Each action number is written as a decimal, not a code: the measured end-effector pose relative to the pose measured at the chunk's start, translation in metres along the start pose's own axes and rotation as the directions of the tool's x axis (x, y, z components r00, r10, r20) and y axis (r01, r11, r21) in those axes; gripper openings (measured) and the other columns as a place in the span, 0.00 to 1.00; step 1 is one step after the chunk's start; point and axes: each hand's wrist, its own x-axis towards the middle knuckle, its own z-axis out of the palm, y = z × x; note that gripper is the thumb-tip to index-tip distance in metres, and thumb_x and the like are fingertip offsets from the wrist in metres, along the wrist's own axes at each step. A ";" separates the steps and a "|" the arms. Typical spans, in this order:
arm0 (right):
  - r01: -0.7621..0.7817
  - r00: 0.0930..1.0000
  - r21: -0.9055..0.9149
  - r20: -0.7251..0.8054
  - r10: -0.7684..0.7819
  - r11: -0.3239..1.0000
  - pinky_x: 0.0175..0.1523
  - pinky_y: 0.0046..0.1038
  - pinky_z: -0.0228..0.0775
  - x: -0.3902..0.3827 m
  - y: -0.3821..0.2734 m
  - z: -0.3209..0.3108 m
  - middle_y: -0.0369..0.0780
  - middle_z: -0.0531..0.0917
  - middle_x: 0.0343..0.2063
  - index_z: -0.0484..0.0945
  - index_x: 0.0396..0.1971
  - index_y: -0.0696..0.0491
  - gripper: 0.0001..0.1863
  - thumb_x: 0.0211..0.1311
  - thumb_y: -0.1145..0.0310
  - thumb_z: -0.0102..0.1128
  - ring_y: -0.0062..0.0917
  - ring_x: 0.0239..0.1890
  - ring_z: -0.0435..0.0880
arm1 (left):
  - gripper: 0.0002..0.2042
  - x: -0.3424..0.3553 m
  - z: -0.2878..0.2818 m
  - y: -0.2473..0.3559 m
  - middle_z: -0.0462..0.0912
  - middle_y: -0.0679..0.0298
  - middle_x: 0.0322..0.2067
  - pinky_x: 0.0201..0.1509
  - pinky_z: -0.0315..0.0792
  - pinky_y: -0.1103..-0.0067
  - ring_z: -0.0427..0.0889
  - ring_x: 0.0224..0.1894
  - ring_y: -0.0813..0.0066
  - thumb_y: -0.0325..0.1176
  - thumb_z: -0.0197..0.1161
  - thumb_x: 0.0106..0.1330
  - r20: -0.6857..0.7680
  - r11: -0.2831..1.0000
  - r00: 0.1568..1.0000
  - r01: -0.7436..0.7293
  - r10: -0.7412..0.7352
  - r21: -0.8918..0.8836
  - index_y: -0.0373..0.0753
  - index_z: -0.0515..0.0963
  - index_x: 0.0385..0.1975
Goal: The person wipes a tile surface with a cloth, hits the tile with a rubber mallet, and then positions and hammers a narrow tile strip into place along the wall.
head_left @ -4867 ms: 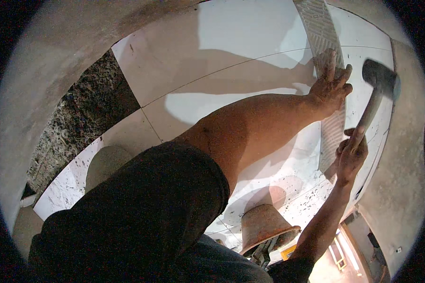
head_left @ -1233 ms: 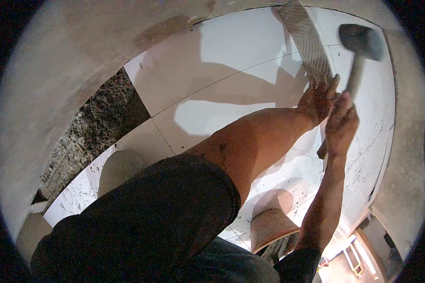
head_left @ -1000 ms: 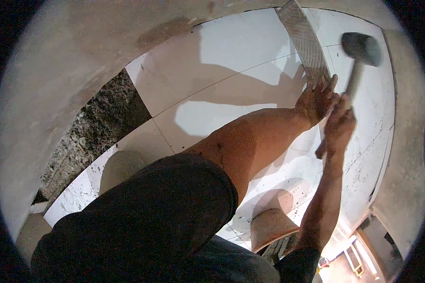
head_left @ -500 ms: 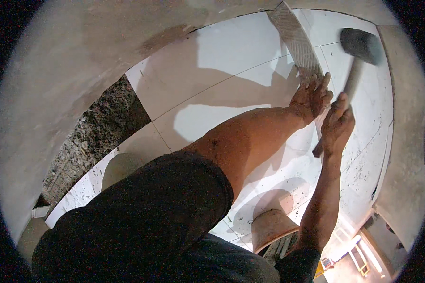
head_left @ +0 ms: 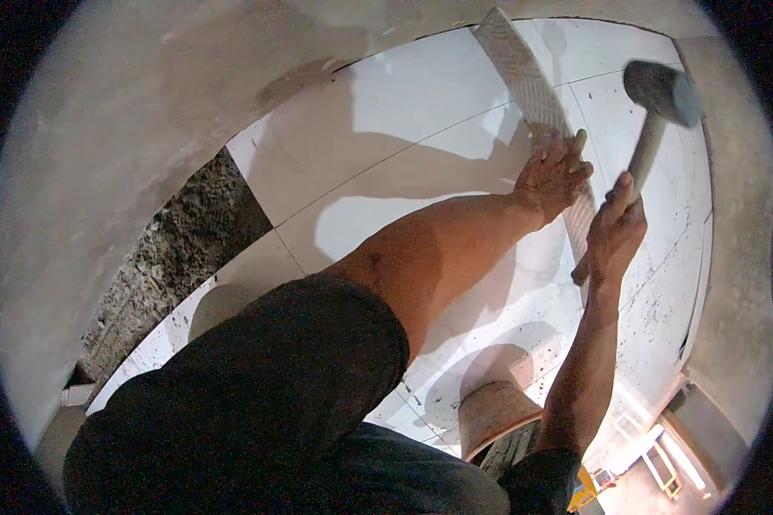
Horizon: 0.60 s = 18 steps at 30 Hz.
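In my right hand (head_left: 617,233) is a mallet with a dark, blocky head; its pale handle (head_left: 647,159) is gripped near the lower end. The mallet head (head_left: 661,90) is raised up and to the right, apart from the strip. A long, narrow tile strip (head_left: 532,90) with a ridged grey face toward me runs from the far wall down past my left hand (head_left: 551,178). My left hand grips this strip near its middle, fingers laid across it and over its right edge. Part of the strip is hidden beneath that hand.
White floor tiles (head_left: 421,86) with dark specks surround the strip. Bare rough ground (head_left: 189,227) shows at the left, beside the plastered wall (head_left: 129,112). A bucket (head_left: 494,416) stands close to my right forearm. Yellow-framed items (head_left: 666,468) lie at the lower right.
The strip and my left hand have shifted slightly left in the picture. The mallet head has moved slightly right and down, with my right hand in nearly the same place.
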 end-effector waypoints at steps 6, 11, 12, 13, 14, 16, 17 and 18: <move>-0.350 0.934 0.316 0.041 0.356 0.882 0.19 0.24 0.58 -0.117 0.034 -0.022 0.32 0.67 0.11 0.68 0.19 0.53 0.23 0.70 0.52 0.49 0.16 0.13 0.65 | 0.27 0.005 -0.021 0.007 0.47 0.49 0.69 0.64 0.56 0.49 0.53 0.67 0.40 0.38 0.61 0.60 0.071 0.986 0.996 -0.032 0.044 -0.162 0.51 0.65 0.61; -0.779 0.621 0.396 0.388 0.681 0.486 0.16 0.21 0.56 -0.229 0.031 -0.004 0.32 0.68 0.09 0.69 0.22 0.53 0.22 0.64 0.50 0.59 0.16 0.11 0.66 | 0.28 0.007 -0.028 -0.001 0.43 0.49 0.70 0.64 0.56 0.49 0.55 0.66 0.40 0.31 0.55 0.62 0.149 0.990 0.981 -0.116 0.126 -0.078 0.49 0.61 0.65; -0.816 0.575 0.360 0.425 0.699 0.452 0.15 0.20 0.56 -0.234 0.030 0.001 0.32 0.68 0.09 0.69 0.22 0.53 0.22 0.64 0.50 0.59 0.16 0.11 0.66 | 0.29 0.005 -0.032 -0.002 0.42 0.49 0.70 0.64 0.56 0.49 0.55 0.66 0.39 0.29 0.54 0.62 0.161 0.991 0.979 -0.115 0.125 -0.068 0.50 0.59 0.66; -0.847 0.530 0.315 0.457 0.714 0.428 0.15 0.20 0.55 -0.235 0.031 0.007 0.32 0.68 0.09 0.69 0.22 0.53 0.22 0.64 0.51 0.58 0.16 0.11 0.66 | 0.31 0.005 -0.033 -0.004 0.42 0.49 0.70 0.64 0.56 0.48 0.56 0.66 0.39 0.27 0.53 0.62 0.165 0.992 0.979 -0.108 0.118 -0.066 0.50 0.58 0.67; -0.847 0.530 0.322 0.451 0.718 0.423 0.15 0.20 0.55 -0.237 0.032 0.009 0.32 0.68 0.09 0.69 0.22 0.53 0.22 0.64 0.51 0.58 0.16 0.11 0.66 | 0.33 0.006 -0.031 -0.007 0.41 0.50 0.70 0.65 0.55 0.47 0.57 0.66 0.40 0.24 0.51 0.61 0.186 0.994 0.977 -0.096 0.105 -0.060 0.51 0.54 0.69; -0.850 0.519 0.374 0.472 0.713 0.371 0.16 0.22 0.58 -0.242 0.035 0.014 0.35 0.71 0.12 0.72 0.23 0.56 0.23 0.64 0.49 0.58 0.17 0.12 0.68 | 0.33 0.004 -0.032 -0.008 0.41 0.51 0.71 0.65 0.55 0.47 0.57 0.66 0.40 0.24 0.50 0.61 0.205 0.992 0.972 -0.106 0.118 -0.070 0.51 0.54 0.69; -0.846 0.523 0.383 0.465 0.714 0.370 0.16 0.22 0.58 -0.246 0.047 0.015 0.35 0.71 0.12 0.72 0.23 0.56 0.23 0.64 0.49 0.58 0.17 0.12 0.68 | 0.34 0.005 -0.035 -0.006 0.41 0.52 0.71 0.65 0.55 0.46 0.57 0.66 0.41 0.24 0.50 0.61 0.223 0.991 0.967 -0.107 0.123 -0.082 0.52 0.53 0.69; -0.868 0.493 0.262 0.566 0.661 0.423 0.20 0.26 0.63 -0.251 0.068 0.015 0.36 0.74 0.13 0.74 0.25 0.58 0.24 0.63 0.48 0.58 0.20 0.15 0.72 | 0.34 0.006 -0.037 -0.003 0.41 0.52 0.71 0.65 0.55 0.46 0.57 0.66 0.41 0.24 0.50 0.61 0.218 0.990 0.967 -0.118 0.133 -0.084 0.52 0.53 0.69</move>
